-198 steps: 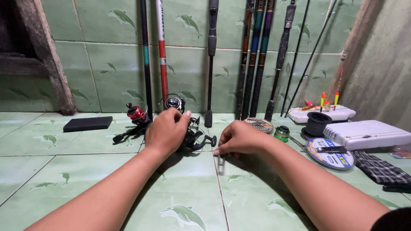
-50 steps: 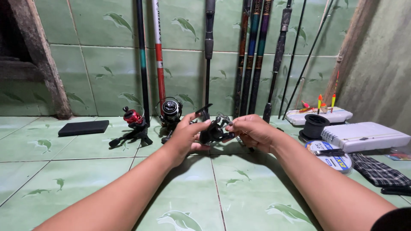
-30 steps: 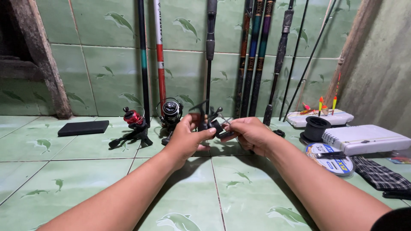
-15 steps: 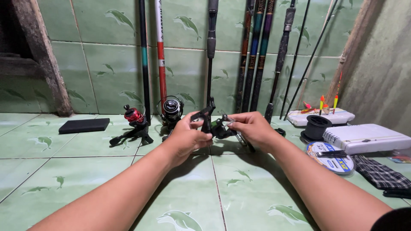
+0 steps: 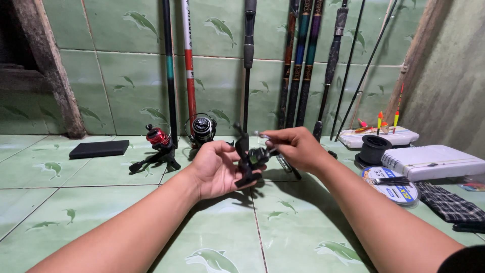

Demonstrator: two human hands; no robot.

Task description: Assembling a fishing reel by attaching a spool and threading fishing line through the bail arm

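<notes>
Black spinning fishing reel [image 5: 251, 157], a small metal-and-plastic body with a folded handle arm, sits lifted above the green tiled floor [image 5: 101, 212], between our two hands. Our left hand [image 5: 218, 169] cups it from below, palm up and fingers curled loosely around the foot and body. Our right hand [image 5: 298, 147] comes in from above and pinches the slim silvery handle knob [image 5: 262, 135] between thumb and fingertips.

We judge it fairly light but dense for its size, rigid all over, with smooth glossy faces that could slip. Its thin wire bail and handle arm look like the weak parts, so the body or foot is the safer hold.

On the floor behind stand a red-spooled reel [image 5: 157, 136] and a black-and-silver reel [image 5: 201, 127], with fishing rods [image 5: 303, 65] leaning on the green tiled wall. To our right lie a white tackle box [image 5: 429, 161] and a flat line spool [image 5: 391, 178].
</notes>
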